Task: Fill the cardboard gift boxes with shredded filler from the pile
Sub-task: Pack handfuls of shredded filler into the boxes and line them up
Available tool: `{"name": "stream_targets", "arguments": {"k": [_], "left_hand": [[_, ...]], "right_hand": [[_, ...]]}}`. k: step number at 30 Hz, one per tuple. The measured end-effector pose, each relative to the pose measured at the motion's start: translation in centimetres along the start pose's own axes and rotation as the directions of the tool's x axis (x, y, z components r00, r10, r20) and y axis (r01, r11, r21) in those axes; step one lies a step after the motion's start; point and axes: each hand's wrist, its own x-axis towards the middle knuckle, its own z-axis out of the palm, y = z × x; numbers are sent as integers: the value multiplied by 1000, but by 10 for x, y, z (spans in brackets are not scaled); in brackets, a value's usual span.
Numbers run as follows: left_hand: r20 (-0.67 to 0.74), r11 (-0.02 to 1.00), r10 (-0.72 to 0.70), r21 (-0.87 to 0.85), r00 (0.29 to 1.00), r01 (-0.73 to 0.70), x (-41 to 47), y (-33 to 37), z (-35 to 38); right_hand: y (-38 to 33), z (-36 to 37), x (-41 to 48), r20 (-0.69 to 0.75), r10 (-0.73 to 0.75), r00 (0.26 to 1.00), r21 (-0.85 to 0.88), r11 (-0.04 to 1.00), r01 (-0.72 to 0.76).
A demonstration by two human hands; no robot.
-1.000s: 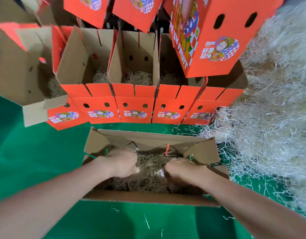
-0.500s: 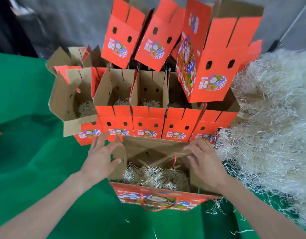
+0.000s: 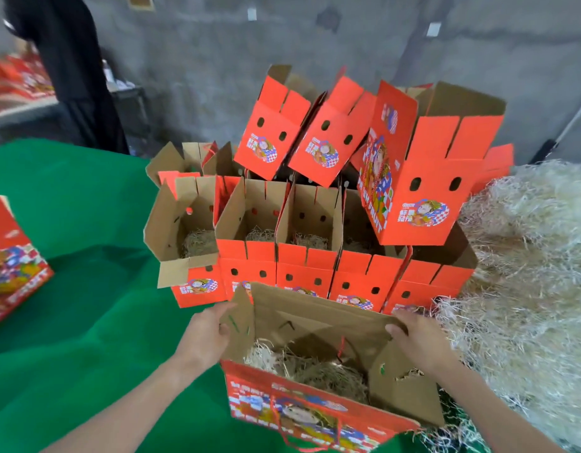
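Box: a red and brown box (image 3: 318, 322) is nearest the person, with its top open and its flaps up.
Filler: a low heap of straw-like filler (image 3: 308, 367) lies in the bottom of the box.
Left hand: the left hand (image 3: 207, 335) grips the box's left flap, with fingers up along its outer side.
Right hand: the right hand (image 3: 420, 338) grips the far right corner of the box, thumb hooked over the edge.
Pile: the big pale pile (image 3: 528, 289) lies on the right, just beside the box.
Row: a row (image 3: 282, 273) of open boxes stands right behind the box, and most show a little filler inside.
Top boxes: the top boxes (image 3: 423, 191) rest tilted on the row.
Table: the table (image 3: 70, 305) has a green cover.
Side box: a side box (image 3: 11, 263) sits at the left edge, partly cut off.
Back: a person in black (image 3: 73, 76) stands by a grey wall.
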Motion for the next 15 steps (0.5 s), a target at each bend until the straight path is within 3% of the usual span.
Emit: {"name": "stream_targets", "arguments": {"k": [3, 6, 8, 11, 15], "left_hand": [[20, 998, -4, -56, 1000, 6, 27, -6, -25], [120, 991, -29, -123, 992, 44, 39, -2, -40], [112, 996, -19, -80, 993, 28, 42, 6, -45], [-7, 999, 25, 23, 1000, -24, 47, 31, -76], [-92, 987, 155, -37, 984, -159, 56, 94, -158]], "right_hand": [[-10, 1, 11, 134, -50, 990, 76, 996, 40], [-25, 4, 23, 323, -71, 944, 24, 997, 67], [-36, 2, 31, 322, -74, 944, -2, 997, 79], [-53, -22, 39, 274, -118, 955, 77, 992, 100], [-73, -82, 51, 170, -83, 982, 329, 944, 23]]}}
